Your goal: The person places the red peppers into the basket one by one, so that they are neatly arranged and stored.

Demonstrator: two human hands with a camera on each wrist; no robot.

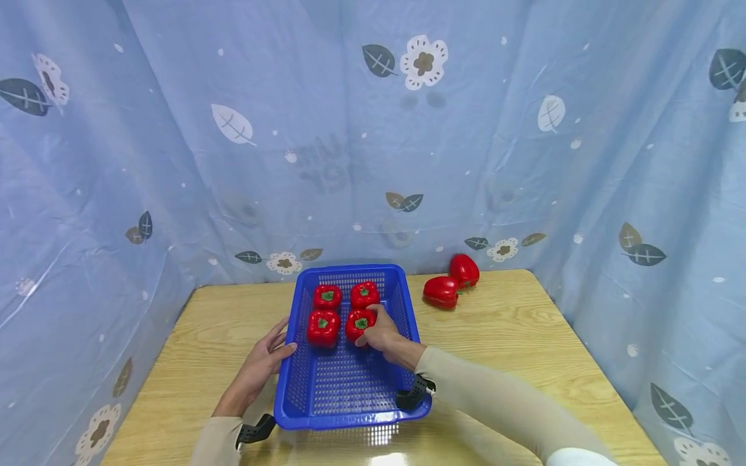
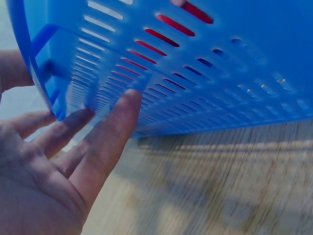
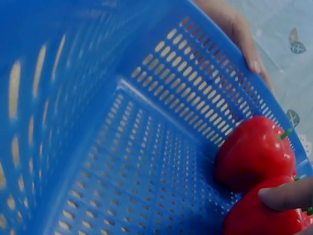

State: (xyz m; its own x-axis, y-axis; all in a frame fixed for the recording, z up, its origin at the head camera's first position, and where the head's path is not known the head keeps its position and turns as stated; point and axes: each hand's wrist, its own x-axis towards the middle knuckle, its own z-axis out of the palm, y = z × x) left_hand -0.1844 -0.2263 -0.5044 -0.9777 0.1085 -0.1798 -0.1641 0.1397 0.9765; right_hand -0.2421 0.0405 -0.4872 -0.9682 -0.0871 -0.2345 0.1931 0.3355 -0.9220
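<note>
Pinching the near-right red pepper [image 1: 356,327] inside the blue basket [image 1: 344,388], the right hand [image 1: 384,332] could topple it by releasing unevenly; the left hand [image 1: 262,358], fingers relaxed against the basket's left side, might let the basket slide if bumped

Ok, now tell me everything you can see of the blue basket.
The basket is blue, rectangular and looks like plastic, with slotted walls, a perforated floor and a solid rim with rounded corners. It stands upright on the wooden table. Four red peppers sit inside toward its far end, two by two. The left hand touches its left side; the right hand reaches inside, holding one pepper.
</note>
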